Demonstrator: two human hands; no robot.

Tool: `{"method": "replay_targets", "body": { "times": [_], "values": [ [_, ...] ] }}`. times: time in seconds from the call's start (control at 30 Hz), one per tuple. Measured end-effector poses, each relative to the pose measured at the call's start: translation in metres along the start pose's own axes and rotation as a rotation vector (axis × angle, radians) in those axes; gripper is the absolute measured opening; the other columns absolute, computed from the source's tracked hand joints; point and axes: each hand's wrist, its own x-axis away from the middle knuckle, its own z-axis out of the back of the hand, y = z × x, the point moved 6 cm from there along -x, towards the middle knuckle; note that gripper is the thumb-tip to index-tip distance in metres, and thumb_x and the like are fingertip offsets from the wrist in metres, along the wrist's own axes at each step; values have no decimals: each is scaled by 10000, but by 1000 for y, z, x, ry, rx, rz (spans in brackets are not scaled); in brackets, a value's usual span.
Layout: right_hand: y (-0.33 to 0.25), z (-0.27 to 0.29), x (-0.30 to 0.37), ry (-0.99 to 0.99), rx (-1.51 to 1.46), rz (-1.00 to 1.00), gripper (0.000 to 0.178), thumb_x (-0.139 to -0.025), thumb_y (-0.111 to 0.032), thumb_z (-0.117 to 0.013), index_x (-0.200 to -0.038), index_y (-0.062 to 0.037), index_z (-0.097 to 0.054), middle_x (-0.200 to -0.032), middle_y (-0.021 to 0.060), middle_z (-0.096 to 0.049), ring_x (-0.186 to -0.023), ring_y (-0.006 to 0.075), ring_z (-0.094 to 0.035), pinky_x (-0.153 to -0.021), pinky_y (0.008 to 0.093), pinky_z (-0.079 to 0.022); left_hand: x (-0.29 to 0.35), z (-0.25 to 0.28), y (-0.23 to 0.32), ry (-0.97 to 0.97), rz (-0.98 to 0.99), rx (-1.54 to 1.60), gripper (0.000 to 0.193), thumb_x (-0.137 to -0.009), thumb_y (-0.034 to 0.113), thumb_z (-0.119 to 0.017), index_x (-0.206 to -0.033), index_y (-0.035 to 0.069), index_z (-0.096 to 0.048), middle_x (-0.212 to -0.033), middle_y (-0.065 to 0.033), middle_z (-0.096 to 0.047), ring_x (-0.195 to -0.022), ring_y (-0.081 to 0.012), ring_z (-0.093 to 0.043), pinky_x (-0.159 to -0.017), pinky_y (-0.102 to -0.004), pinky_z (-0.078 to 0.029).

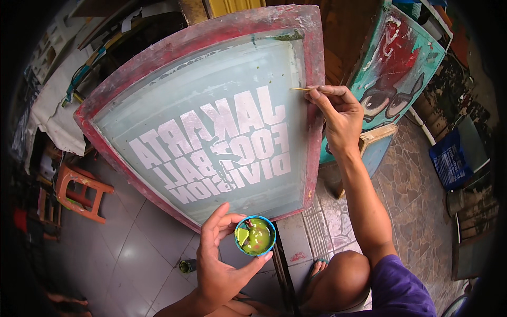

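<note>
A large screen-printing frame (312, 68) with a worn red and grey border stands tilted before me, its pale mesh bearing big whitish mirrored lettering. My left hand (222, 264) curls round a small blue-rimmed cup (275, 239) below the frame's lower edge. Thick green liquid (259, 232) partly fills the cup, with a lighter green lump at one side. Between thumb and fingers, my right hand (340, 113) pinches a thin wooden stick (299, 89). Its tip points left over the mesh near the right border; whether it touches the mesh I cannot tell.
An orange plastic stool (79, 193) stands on the tiled floor at left. Beside the frame, at right, leans a turquoise painted panel (401, 68) with cartoon eyes. A blue bag (450, 161) sits farther right. A small dark container (187, 266) rests on the floor below.
</note>
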Motion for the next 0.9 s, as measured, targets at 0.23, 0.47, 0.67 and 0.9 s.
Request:
{"method": "replay_targets", "body": {
  "times": [0.23, 0.47, 0.67, 0.9],
  "values": [
    [-1, 0, -1, 0, 25, 11, 131, -934, -38, -785, -1013, 19, -698, -988, 97, -769, -931, 125, -714, -848, 243, -558, -2, 1, 3, 26, -11, -16, 1031, -704, 12, -923, -1546, 0, -328, -1256, -168, -617, -1156, -250, -647, -1042, -416, -497],
    [1, 2, -1, 7, 41, -5, 134, -934, -42, -787, -1015, 21, -700, -970, 88, -767, -913, 117, -712, -832, 238, -555, -1, 3, 2, 39, -20, -4, 1014, -707, 23, -923, -1539, -3, -344, -1250, -177, -632, -1141, -257, -663, -1033, -421, -510],
    [-1, 0, 0, -1, 35, 9, 134, -935, -46, -786, -1013, 22, -700, -977, 93, -769, -913, 120, -714, -836, 243, -557, -1, 3, 3, 4, -1, 8, 1062, -695, -22, -917, -1559, 7, -300, -1280, -154, -573, -1191, -236, -617, -1059, -404, -478],
    [1, 3, -2, 29, -23, -13, 128, -947, -47, -771, -1018, 26, -693, -1008, 129, -776, -931, 161, -738, -860, 270, -572, -1, 3, 3, 7, -9, -8, 1065, -691, -22, -920, -1557, 4, -301, -1275, -153, -577, -1188, -236, -620, -1057, -403, -480]
  ]
}}
